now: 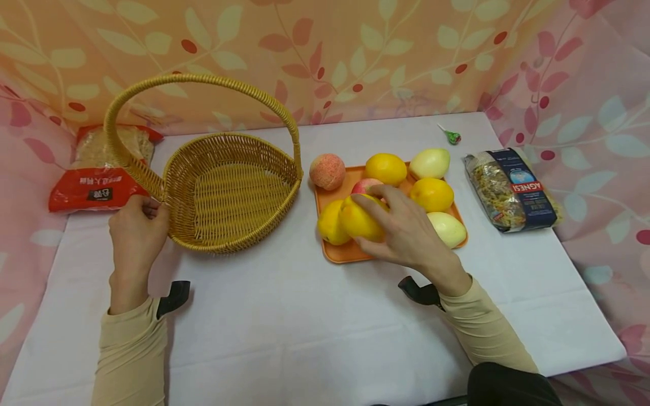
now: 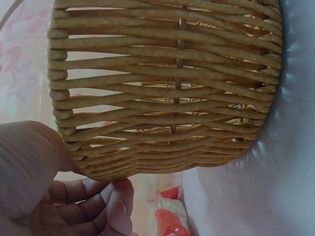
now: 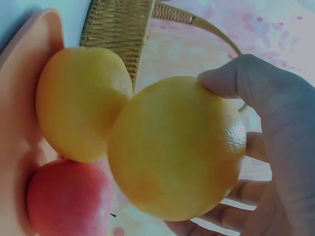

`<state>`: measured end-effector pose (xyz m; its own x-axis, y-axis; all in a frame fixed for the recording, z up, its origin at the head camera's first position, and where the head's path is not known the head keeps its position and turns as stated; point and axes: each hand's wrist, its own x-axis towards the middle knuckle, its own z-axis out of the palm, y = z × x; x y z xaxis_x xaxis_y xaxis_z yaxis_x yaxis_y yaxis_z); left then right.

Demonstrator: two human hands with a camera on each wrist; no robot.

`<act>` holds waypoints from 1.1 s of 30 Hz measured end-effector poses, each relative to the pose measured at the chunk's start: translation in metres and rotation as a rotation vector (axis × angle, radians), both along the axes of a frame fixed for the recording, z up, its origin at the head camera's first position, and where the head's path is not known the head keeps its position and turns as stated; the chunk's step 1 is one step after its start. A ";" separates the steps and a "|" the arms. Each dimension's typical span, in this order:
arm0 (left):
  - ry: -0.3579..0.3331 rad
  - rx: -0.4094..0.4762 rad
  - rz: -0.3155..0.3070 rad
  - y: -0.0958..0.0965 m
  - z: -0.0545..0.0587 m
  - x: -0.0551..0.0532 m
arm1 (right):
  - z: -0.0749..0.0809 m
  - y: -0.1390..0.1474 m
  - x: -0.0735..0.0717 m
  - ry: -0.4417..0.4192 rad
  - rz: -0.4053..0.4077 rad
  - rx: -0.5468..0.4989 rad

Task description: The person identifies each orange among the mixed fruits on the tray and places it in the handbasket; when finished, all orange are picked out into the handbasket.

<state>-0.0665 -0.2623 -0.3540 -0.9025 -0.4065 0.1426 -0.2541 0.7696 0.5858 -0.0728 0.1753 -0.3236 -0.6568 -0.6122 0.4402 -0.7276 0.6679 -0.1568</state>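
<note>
A golden wicker basket [image 1: 233, 203] with a tall arched handle stands on the left of the table. My left hand [image 1: 139, 228] pinches its left rim near the handle's foot; in the left wrist view the curled fingers [image 2: 118, 211] lie at the edge of the weave. My right hand [image 1: 406, 228] grips a round yellow fruit [image 1: 359, 219] over the orange tray [image 1: 345, 256]. Beside it a second yellow fruit [image 1: 331, 223] sits on the tray. A red apple [image 3: 71, 196] shows close by in the right wrist view, partly covered by the hand in the head view.
More yellow fruits [image 1: 431, 194] and pale green-yellow fruits [image 1: 429, 163] lie on the tray, with a peach [image 1: 327, 171] at its left corner. A pasta bag [image 1: 513, 190] and a lollipop [image 1: 449, 135] lie to the right. Behind the left hand is a red bag [image 1: 99, 180].
</note>
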 end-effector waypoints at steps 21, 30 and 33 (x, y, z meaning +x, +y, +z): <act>-0.007 0.008 -0.009 -0.001 -0.001 -0.001 | 0.001 -0.019 -0.003 0.080 0.049 -0.023; 0.002 0.001 -0.012 -0.001 0.000 0.001 | 0.015 -0.034 -0.013 0.119 0.100 -0.036; 0.000 0.003 -0.015 0.000 0.001 0.000 | 0.021 -0.040 -0.016 0.126 0.116 -0.018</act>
